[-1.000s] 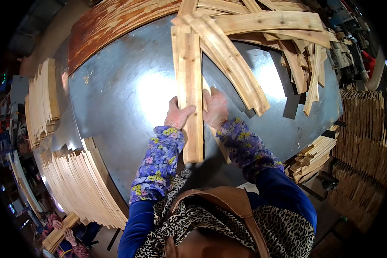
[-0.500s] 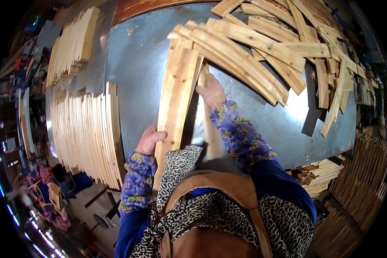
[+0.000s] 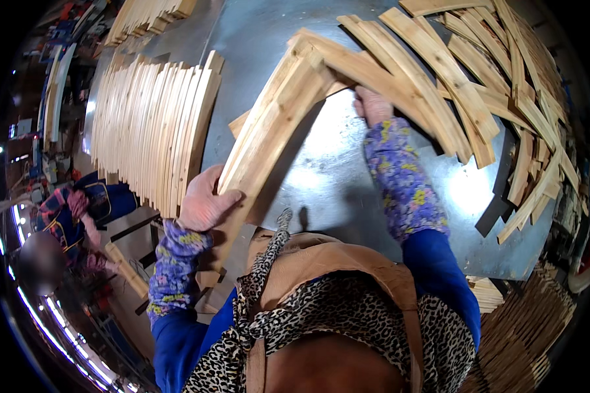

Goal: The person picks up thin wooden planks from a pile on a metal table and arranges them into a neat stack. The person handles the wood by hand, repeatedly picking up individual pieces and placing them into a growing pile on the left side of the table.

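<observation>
My left hand [image 3: 206,202] grips a small stack of long pale wooden boards [image 3: 278,118] near its lower end, with the thumb on the top face. The stack slants away from me, and its far end meets the tips of other boards [image 3: 400,85] fanned to the right. My right hand [image 3: 375,107] is closed, fingers curled at the end of a board lying crosswise under the stack; the fingertips are partly hidden. That board's other end [image 3: 238,124] sticks out to the left of the stack.
A grey metal table [image 3: 321,157] lies under the work. Boards stand in a tight row [image 3: 154,124] on the left, with another bundle [image 3: 147,16] behind. A loose heap of boards [image 3: 498,72] covers the far right. Another person [image 3: 78,216] is at lower left, holding a wooden piece.
The board in my right hand has swung from lengthwise to crosswise beneath the stack. My right hand has moved right and away; my left hand has shifted slightly up and left in view.
</observation>
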A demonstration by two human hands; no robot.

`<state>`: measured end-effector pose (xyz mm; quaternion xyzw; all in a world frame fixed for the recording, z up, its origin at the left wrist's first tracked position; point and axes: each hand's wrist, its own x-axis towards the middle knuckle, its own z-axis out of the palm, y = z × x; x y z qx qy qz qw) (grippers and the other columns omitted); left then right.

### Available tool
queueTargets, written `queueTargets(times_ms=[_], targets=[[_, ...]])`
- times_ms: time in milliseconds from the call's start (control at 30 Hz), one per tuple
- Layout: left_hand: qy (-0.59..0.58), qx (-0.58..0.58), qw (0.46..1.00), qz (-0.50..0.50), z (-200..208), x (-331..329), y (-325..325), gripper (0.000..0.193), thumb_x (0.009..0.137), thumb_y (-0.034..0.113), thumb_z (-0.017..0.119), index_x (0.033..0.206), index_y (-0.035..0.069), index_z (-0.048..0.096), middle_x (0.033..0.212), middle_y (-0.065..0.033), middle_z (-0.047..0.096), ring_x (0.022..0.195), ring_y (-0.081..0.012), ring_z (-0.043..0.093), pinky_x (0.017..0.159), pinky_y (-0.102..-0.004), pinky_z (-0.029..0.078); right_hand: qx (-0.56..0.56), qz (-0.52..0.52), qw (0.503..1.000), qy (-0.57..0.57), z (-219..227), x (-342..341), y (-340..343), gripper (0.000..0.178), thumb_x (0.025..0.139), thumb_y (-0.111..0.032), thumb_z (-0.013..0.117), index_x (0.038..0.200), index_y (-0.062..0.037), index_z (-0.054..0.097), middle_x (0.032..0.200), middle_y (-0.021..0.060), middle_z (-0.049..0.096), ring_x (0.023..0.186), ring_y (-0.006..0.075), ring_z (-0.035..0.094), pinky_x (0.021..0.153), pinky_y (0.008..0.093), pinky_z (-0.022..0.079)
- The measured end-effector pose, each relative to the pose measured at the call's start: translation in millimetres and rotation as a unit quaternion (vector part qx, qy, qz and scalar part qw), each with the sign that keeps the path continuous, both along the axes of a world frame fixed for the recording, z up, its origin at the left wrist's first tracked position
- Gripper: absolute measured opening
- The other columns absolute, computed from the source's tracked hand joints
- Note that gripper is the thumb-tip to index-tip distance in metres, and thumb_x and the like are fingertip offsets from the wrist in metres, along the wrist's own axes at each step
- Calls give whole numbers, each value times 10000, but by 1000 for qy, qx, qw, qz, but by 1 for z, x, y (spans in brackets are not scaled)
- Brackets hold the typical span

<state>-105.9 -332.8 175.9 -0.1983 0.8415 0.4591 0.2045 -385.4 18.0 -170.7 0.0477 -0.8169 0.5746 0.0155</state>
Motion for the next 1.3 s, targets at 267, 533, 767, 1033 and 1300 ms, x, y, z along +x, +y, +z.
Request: queueTargets(times_ms=[267, 533, 767, 1033, 1300], targets=[[-21, -433, 898, -72, -129, 100, -8, 808, 855, 364, 835, 1511, 44, 488, 1230, -225, 678, 1168, -420, 669, 1025, -534, 535, 297, -5, 953, -60, 107, -85, 94, 556, 948, -314, 773, 1360, 43, 665, 1256, 197, 760, 1186, 356, 734, 1059, 430, 576], [-2, -278, 958, 75, -157, 107, -6, 844, 891, 250, 791, 1615, 86, 389, 1483, -228, 604, 1302, -454, 622, 1071, -523, 534, 568, 312, 755, 98, 159, 4, -109, 947, 831, -209, 767, 1689, -213, 368, 1728, 177, 387, 1636, 388, 294, 1341, 513, 240], [-21, -279, 953, 120, -146, 109, -89, 673, 969, 347, 739, 1534, 89, 480, 1385, -231, 682, 1247, -444, 668, 1032, -530, 550, 593, 381, 706, 62, 183, -2, -142, 974, 710, -302, 815, 1614, -187, 471, 1401, 207, 637, 1340, 418, 596, 1134, 505, 519], [91, -253, 959, 93, -94, 117, -128, 490, 1008, 329, 665, 1403, 56, 567, 1184, -231, 720, 1095, -402, 725, 933, -476, 588, 443, 349, 822, -76, 207, 42, -65, 835, 843, -325, 763, 1595, -83, 494, 1266, 215, 704, 1215, 361, 683, 1062, 443, 545], [50, -214, 975, -42, -143, 69, -36, 607, 1018, 351, 650, 1547, 81, 526, 1276, -212, 685, 1199, -382, 680, 1037, -491, 555, 24, 181, 919, -349, 147, 161, -201, 642, 1009, -424, 671, 1514, -38, 583, 1342, 205, 690, 1275, 342, 648, 1119, 438, 501]])
